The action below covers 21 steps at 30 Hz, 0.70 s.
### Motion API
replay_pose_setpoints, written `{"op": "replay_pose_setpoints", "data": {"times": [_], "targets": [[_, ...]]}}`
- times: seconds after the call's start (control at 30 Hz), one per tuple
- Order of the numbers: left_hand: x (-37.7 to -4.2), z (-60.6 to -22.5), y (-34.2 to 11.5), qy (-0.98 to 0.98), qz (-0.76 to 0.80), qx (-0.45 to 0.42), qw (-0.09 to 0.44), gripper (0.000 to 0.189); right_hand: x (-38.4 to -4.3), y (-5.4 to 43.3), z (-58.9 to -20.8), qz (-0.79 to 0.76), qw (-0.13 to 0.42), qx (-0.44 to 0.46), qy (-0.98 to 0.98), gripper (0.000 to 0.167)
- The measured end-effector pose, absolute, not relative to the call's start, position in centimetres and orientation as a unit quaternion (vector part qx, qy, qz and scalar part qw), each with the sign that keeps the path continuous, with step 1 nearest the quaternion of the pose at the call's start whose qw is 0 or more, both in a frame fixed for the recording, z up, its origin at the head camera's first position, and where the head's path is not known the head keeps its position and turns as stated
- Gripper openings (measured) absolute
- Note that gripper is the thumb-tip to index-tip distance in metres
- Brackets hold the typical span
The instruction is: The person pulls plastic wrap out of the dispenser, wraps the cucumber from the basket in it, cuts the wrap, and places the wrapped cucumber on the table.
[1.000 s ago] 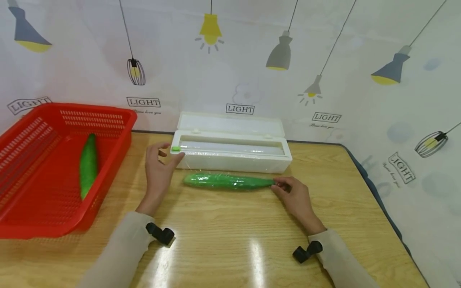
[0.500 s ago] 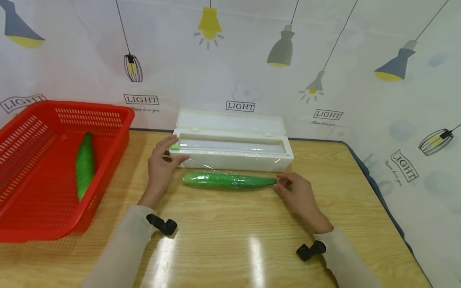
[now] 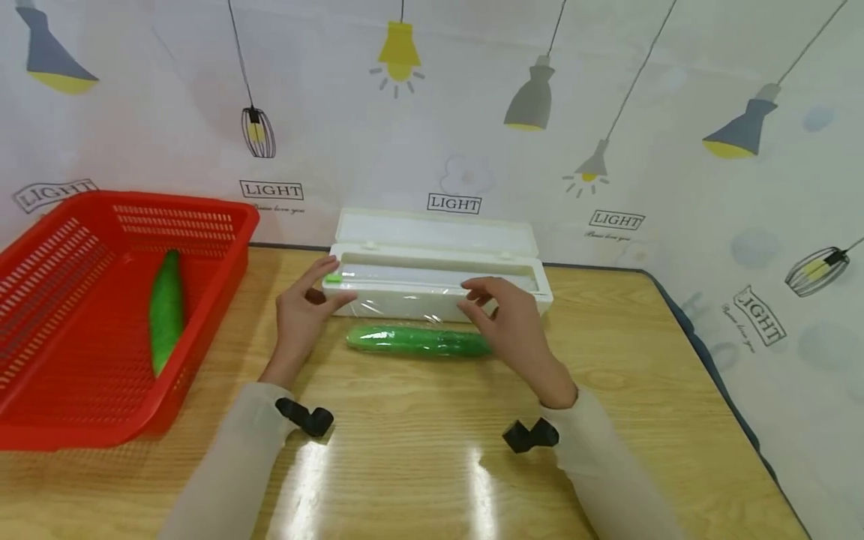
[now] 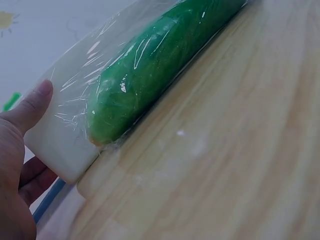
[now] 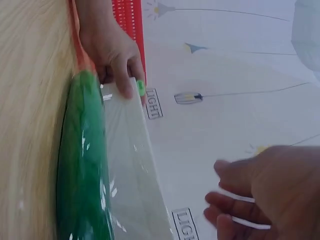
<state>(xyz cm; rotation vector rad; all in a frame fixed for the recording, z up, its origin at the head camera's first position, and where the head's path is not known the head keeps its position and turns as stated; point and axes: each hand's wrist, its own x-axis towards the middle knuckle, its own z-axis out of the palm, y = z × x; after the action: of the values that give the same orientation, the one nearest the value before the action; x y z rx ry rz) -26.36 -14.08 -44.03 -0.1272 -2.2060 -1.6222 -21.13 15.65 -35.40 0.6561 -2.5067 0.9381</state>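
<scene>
A cucumber wrapped in clear plastic film lies on the table in front of a white cling film dispenser. The dispenser's lid stands raised at the back, with a film roll inside and a green slide cutter at its left. My left hand grips the dispenser's left end, thumb on the front wall. Film stretches from the dispenser's front down to the cucumber in the left wrist view. Over the dispenser's right part hovers my right hand, fingers loosely bent and holding nothing; it covers the cucumber's right tip.
To the left stands a red plastic basket with another cucumber in it. Behind the wooden table rises a wall covering printed with lamps.
My right hand has let go of the cucumber's right tip and moved up and left to the dispenser. My left hand has closed in on the dispenser's left end.
</scene>
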Motion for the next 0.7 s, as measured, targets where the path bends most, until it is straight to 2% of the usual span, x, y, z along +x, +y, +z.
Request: {"op": "replay_pose_setpoints", "data": {"times": [0.2,0.43,0.7], "targets": [[-26.3,-44.0,-14.3,-0.782,-0.589,-0.046,0.2,0.058,-23.1,11.4,-35.8,0.382,0.176,0.303,-0.855,0.027],[-26.5,-43.9,-14.4,-0.76,-0.624,-0.019,0.181,0.056,-25.0,7.4,-36.4,0.415,0.149,0.312,-0.842,0.03],[-26.7,-44.1,-14.4,-0.713,-0.677,-0.04,0.176,0.053,-26.3,4.0,-36.8,0.412,0.172,0.313,-0.838,0.031]]}}
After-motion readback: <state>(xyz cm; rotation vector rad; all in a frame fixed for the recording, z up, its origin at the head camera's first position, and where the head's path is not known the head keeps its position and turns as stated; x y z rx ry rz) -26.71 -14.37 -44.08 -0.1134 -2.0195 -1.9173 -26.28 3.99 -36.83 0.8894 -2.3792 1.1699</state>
